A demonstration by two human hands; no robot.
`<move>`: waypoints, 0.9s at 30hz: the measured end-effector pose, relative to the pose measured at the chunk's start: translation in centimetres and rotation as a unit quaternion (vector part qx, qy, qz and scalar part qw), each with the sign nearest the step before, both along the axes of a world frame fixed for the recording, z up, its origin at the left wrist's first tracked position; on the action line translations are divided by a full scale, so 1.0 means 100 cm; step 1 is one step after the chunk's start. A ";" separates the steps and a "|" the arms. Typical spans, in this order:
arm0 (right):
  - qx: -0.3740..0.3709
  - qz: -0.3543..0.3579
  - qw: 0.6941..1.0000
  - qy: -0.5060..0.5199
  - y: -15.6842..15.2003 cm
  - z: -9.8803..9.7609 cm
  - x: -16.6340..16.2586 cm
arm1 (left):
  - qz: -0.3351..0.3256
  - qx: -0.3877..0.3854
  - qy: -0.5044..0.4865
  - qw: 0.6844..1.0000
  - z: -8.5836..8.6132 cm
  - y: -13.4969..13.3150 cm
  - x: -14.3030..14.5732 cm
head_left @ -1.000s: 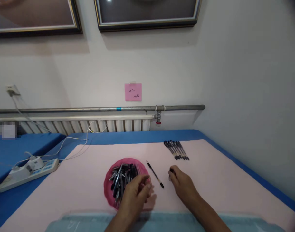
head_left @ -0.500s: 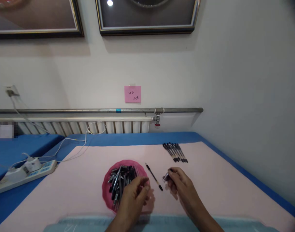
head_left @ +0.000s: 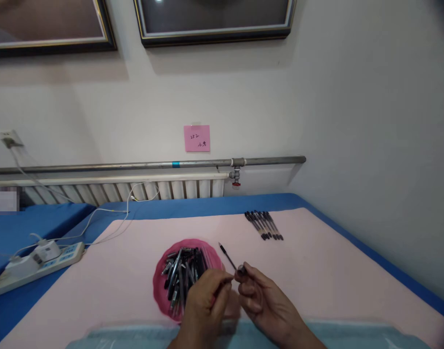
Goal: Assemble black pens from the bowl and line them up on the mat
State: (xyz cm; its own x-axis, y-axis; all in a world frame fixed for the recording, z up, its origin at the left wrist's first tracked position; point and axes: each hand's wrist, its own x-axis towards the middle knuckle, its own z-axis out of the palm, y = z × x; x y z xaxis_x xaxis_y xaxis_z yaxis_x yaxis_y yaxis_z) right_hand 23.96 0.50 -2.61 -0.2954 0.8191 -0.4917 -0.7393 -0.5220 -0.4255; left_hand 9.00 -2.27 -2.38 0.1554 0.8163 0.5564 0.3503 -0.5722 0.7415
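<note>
Left hand and right hand are hovering close together beside a pink bowl

A pale wall is rising behind and along the right of a blue tabletop, whose edge is framing the far and right sides of a pink sheet. A light-blue strip is crossing the near edge. Pink surface is stretching broadly from the right hand to the right-hand blue edge, giving that hand sideways room, while hardly any gap is showing between the two hands.

At the left, a white power strip is lying beside the sheet, well apart from the hands.

The bowl is holding a jumble of pens, and the left hand is covering part of its scalloped rim. That hand's fingers are curling; whether they are gripping anything, I cannot tell.

A row of pens is lying side by side near the sheet's far edge. Nearer, a lone pen is lying slantwise just right of the bowl, its lower end hiding behind the right hand's fingertips. Smallest of all, a small dark piece is sitting clamped between the right hand's thumb and forefinger.
</note>
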 end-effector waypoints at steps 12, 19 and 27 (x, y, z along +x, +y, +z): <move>0.125 -0.063 0.987 -0.081 -0.010 0.004 -0.009 | 0.002 -0.113 -0.070 0.991 0.003 -0.004 0.007; 0.178 -0.066 0.974 -0.127 -0.011 0.005 -0.009 | -0.015 -0.232 -0.102 0.967 0.003 0.000 0.006; 0.213 -0.054 0.961 -0.167 -0.012 0.004 -0.008 | -0.077 -0.393 -0.285 0.871 0.002 0.005 0.008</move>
